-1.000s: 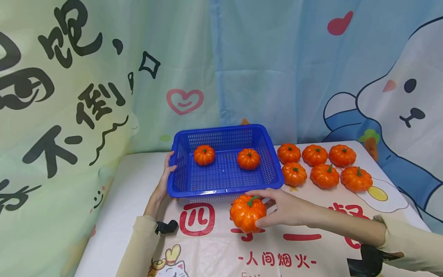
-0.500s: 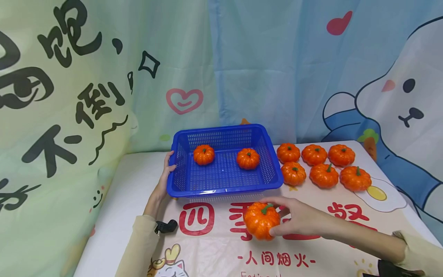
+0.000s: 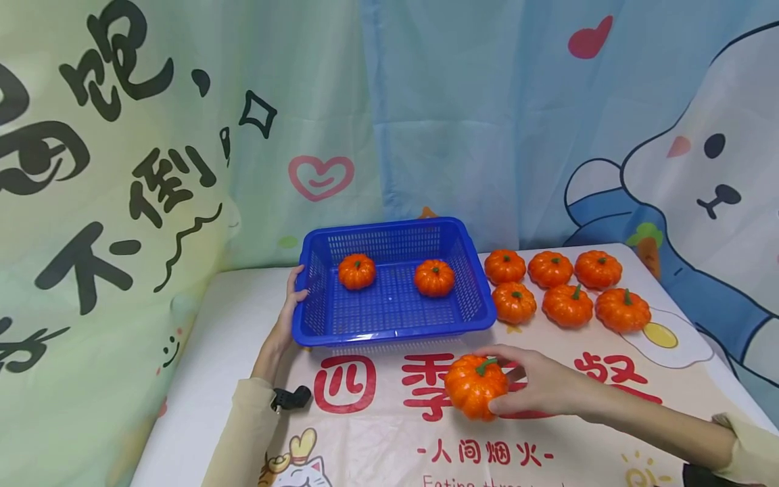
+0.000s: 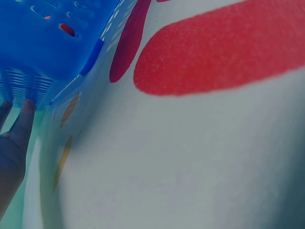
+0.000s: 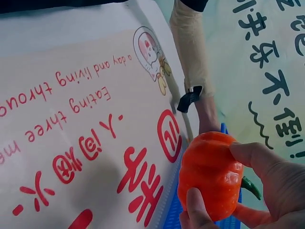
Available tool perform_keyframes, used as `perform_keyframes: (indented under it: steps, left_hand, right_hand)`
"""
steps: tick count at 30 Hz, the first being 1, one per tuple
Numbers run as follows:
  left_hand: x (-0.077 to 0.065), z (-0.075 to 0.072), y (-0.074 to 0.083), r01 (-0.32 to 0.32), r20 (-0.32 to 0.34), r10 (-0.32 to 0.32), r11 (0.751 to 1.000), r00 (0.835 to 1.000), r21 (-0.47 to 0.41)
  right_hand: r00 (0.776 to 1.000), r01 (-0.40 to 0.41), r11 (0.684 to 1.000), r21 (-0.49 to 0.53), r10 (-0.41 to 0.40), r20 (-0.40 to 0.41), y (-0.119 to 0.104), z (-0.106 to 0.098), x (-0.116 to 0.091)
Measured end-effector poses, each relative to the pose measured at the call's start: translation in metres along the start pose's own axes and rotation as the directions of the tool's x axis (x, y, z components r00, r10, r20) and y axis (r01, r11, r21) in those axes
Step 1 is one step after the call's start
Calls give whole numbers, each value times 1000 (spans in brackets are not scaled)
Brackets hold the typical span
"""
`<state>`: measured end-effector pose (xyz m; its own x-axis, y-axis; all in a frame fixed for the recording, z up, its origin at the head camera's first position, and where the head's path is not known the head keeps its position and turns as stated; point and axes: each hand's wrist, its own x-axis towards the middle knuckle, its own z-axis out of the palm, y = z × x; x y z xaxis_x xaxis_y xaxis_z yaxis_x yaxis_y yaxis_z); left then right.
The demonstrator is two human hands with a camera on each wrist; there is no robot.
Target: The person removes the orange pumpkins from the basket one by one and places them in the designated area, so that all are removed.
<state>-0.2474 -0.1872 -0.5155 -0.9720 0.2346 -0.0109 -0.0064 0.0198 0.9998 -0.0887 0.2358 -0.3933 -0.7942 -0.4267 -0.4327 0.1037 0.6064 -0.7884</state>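
My right hand (image 3: 535, 382) holds a small orange pumpkin (image 3: 476, 387) with a green stem above the printed tablecloth, in front of the basket. In the right wrist view, the thumb and fingers grip that pumpkin (image 5: 209, 174) from its sides. A blue plastic basket (image 3: 389, 335) with slotted walls stands at the back of the table. Inside it sit two pumpkins, one at the left (image 3: 357, 272) and one at the right (image 3: 435, 278). At the basket's left side, my left hand (image 3: 286, 314) grips the rim; its fingers (image 4: 21, 124) reach the slotted wall in the left wrist view.
To the right of the basket, several more pumpkins (image 3: 568, 306) stand close together in two rows on the table (image 3: 243, 325). The nearest of them is almost against the basket's right wall. A printed curtain (image 3: 450, 135) hangs behind the table.
My right hand has drawn the pumpkin rightward and slightly toward me, away from the basket's front rim. The left hand and the basket stay in place; the head view has shifted slightly.
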Motion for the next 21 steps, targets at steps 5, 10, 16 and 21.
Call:
perform_keyframes:
  steps: [5,10,16,21]
  left_hand:
    - [0,-1,-1,-2,3,2,1000,1000,2]
    - [1,-1,-2,1,-2,-1,1000,1000,8]
    - [1,0,-2,6,-6,-6,1000,1000,1]
    - [0,0,-1,-4,-4,4,1000,1000,-5]
  right_hand:
    - [998,-31,999,-23,29,-56,9,-3,2]
    - [993,-65,996,-57,59,-99,20,-8,6]
    - [989,-97,993,-71,88,-117,29,-13,10]
    - [987,-106,992,-75,96,-132,37,-19,12]
